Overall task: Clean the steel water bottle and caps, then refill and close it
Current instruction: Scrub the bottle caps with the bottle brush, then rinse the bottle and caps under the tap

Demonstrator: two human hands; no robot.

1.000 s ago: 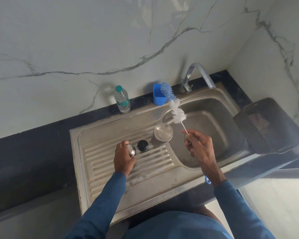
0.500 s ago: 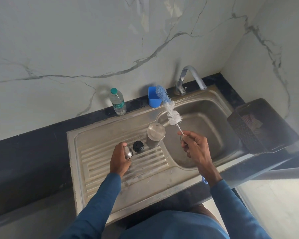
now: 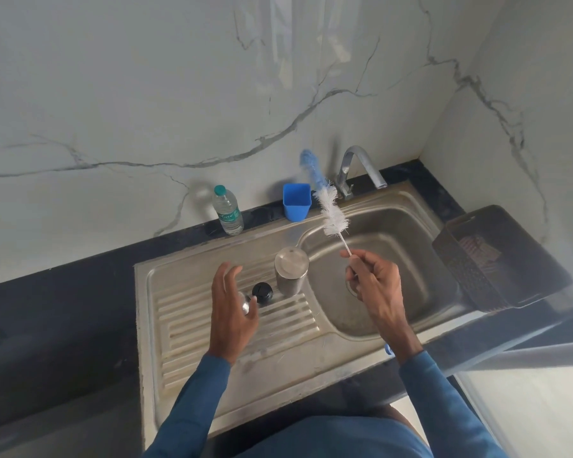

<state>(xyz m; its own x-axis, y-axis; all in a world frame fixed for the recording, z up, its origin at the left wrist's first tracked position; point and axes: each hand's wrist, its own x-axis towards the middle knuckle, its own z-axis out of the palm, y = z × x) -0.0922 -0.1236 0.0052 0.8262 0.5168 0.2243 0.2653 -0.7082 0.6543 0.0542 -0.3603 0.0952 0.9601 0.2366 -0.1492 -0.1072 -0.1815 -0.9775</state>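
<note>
The cylindrical steel water bottle (image 3: 291, 271) stands upright on the ribbed drainboard of the stainless steel sink (image 3: 186, 325), right at the edge of the basin. Its upper end shows as a flat, closed steel disc, so it may be standing mouth-down; I cannot tell for sure. Just to its left sit the round black cap (image 3: 262, 293) and the small shiny steel cap (image 3: 245, 305), both off the bottle.

The left hand (image 3: 234, 312) hovers over the steel cap with fingers spread and relaxed, holding nothing. Whether the thumb touches the cap is unclear. The right hand (image 3: 374, 285) pinches the thin wire stem of a long bottle brush with white and blue bristles (image 3: 333, 216). The brush is raised over the basin, its bristles pointing up toward the curved chrome tap (image 3: 358, 166).

The work appears to be in the scrubbing stage: the bottle is taken apart and the brush is in hand. No water runs from the tap and no suds show, so I cannot say which pieces are already clean. Refilling, perhaps from the clear plastic water bottle with a green cap (image 3: 228, 211) by the wall, is not yet done. Nor is screwing both caps back on.
</note>
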